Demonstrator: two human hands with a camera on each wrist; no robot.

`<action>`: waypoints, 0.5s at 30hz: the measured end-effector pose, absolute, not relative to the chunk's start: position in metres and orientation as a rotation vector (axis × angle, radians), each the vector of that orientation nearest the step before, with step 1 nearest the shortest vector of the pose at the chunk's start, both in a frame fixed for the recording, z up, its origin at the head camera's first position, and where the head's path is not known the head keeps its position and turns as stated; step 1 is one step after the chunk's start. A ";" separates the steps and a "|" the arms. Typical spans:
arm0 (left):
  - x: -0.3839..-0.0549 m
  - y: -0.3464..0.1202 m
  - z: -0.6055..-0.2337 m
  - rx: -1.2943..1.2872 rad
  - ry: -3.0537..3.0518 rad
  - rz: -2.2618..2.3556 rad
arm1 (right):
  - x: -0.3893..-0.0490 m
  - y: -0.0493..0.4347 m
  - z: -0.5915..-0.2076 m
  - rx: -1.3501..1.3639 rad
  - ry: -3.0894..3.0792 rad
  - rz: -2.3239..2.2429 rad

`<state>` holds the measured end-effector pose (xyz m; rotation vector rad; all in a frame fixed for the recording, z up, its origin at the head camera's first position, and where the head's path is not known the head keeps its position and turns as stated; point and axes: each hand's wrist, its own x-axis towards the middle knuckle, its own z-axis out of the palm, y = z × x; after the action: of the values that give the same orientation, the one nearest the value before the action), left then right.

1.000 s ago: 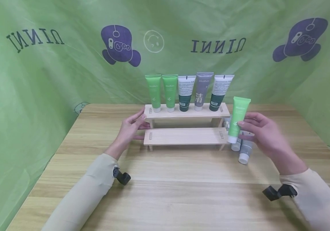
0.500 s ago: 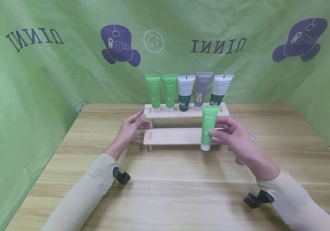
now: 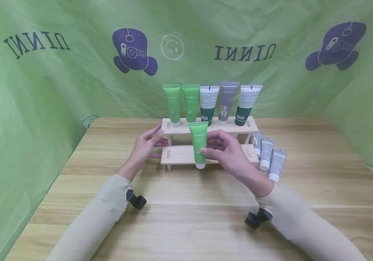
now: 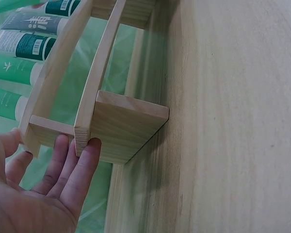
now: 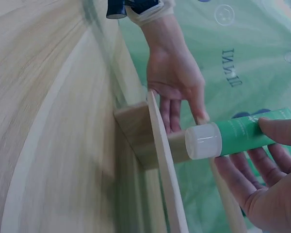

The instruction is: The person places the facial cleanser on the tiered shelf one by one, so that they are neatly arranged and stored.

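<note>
Head view, left hand point(image 3: 145, 145) gripping rack point(image 3: 180, 155) edge, right hand point(image 3: 227, 153) pinching tube point(image 3: 199, 140), roomy tabletop point(image 3: 186, 217)

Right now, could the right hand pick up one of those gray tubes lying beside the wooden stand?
Probably not yet: the right hand holds a green squeeze tube, though nothing seems to block the gray tubes.

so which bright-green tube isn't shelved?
The bright-green, white-capped squeeze tube in the right hand; the other two stand on the pale wooden upper shelf.

Three green tubes point(image 3: 198, 141), four grey tubes point(image 3: 277, 163), two white-green tubes point(image 3: 209, 98), one rack point(image 3: 180, 156)
</note>
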<state>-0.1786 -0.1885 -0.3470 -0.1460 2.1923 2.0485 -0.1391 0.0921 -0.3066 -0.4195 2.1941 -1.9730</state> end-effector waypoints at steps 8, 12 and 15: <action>-0.178 -0.190 -0.347 -0.142 2.182 2.066 | -0.148 0.059 -0.317 -0.593 2.210 -2.025; -0.178 -0.190 -0.347 -0.135 2.174 2.067 | -0.154 0.047 -0.326 -0.651 2.224 -2.075; -0.177 -0.190 -0.347 -0.125 2.178 2.061 | -0.157 0.039 -0.332 -0.659 2.214 -2.111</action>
<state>-0.1773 -0.1897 -0.3472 -0.1253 2.1783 2.0607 -0.1574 0.0392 -0.3324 -0.6593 2.2142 -2.1111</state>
